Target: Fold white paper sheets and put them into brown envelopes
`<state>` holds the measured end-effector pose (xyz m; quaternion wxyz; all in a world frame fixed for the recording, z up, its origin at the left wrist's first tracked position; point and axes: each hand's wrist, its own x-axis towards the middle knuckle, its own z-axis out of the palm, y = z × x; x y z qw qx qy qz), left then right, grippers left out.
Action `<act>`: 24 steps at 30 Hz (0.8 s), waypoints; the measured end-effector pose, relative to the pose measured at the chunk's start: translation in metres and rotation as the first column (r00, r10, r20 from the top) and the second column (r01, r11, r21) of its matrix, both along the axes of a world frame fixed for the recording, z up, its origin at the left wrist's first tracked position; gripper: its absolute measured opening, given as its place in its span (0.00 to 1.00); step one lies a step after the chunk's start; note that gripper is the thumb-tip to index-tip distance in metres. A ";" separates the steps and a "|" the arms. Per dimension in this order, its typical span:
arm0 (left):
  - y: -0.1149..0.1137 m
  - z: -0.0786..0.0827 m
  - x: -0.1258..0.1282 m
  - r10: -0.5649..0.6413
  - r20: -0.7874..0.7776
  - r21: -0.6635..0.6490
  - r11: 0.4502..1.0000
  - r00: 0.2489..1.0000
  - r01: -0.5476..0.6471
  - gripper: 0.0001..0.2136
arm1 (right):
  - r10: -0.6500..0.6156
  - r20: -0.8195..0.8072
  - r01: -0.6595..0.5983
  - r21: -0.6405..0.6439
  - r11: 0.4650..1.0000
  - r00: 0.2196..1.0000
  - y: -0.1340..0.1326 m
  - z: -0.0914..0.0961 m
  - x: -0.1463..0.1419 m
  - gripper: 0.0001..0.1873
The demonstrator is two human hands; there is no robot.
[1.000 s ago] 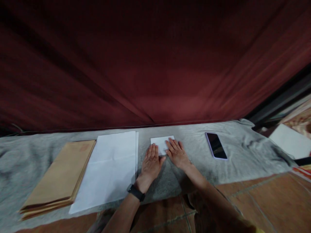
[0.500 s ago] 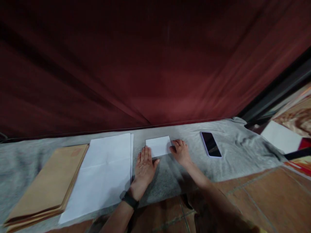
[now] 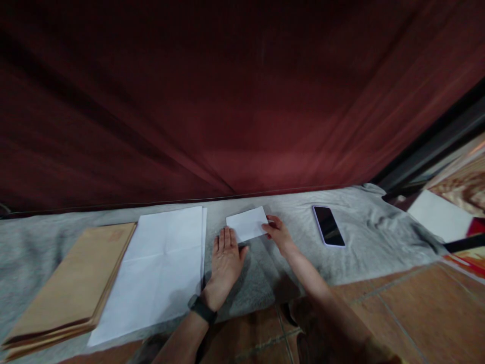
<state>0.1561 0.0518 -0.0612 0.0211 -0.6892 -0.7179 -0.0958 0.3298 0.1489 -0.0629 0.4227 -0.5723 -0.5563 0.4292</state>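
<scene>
A small folded piece of white paper (image 3: 247,224) is between my hands on the grey cloth (image 3: 265,273). My right hand (image 3: 278,233) pinches its right edge, and that side looks slightly raised. Flat beside the paper's left end lies my left hand (image 3: 227,255), fingers stretched out and fingertips touching its lower left edge. A dark watch band circles my left wrist. Just left of that hand are large white sheets (image 3: 159,268) with fold creases across them.
A stack of brown envelopes (image 3: 71,283) lies at the far left, against the white sheets. To the right rests a phone (image 3: 329,226) in a pale purple case. A dark red curtain (image 3: 242,111) hangs behind the cloth. Tiled floor (image 3: 424,303) shows below.
My right hand has closed on the paper's right edge and lifted that side a little, tilting the paper. My left hand has stayed nearly in place.
</scene>
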 end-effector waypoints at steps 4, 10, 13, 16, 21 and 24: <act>0.002 0.014 0.005 -0.049 0.137 0.105 0.994 0.989 0.035 0.29 | -0.002 -0.125 0.023 0.168 0.986 0.992 -0.009 0.026 -0.001 0.16; 0.009 0.029 0.019 -0.082 0.754 0.129 0.991 0.652 -0.024 0.23 | 0.004 0.306 -0.199 0.612 0.766 0.952 -0.044 0.054 -0.005 0.14; 0.017 0.035 0.017 0.013 0.971 0.003 0.998 0.238 -0.065 0.19 | -0.053 0.610 -0.456 0.644 0.614 0.791 -0.055 0.055 -0.004 0.15; 0.021 0.045 0.007 0.057 0.996 -0.057 0.998 -0.073 -0.001 0.26 | -0.125 0.711 -0.532 0.619 0.577 0.692 -0.058 0.052 -0.004 0.17; 0.019 0.053 -0.003 0.196 0.867 -0.147 0.979 -0.458 0.141 0.33 | -0.064 0.792 -0.626 0.526 0.576 0.607 -0.063 0.042 -0.014 0.16; 0.019 0.046 -0.004 0.165 0.906 -0.161 0.986 -0.389 0.043 0.27 | 0.006 0.786 -0.659 0.513 0.550 0.618 -0.068 0.038 -0.021 0.16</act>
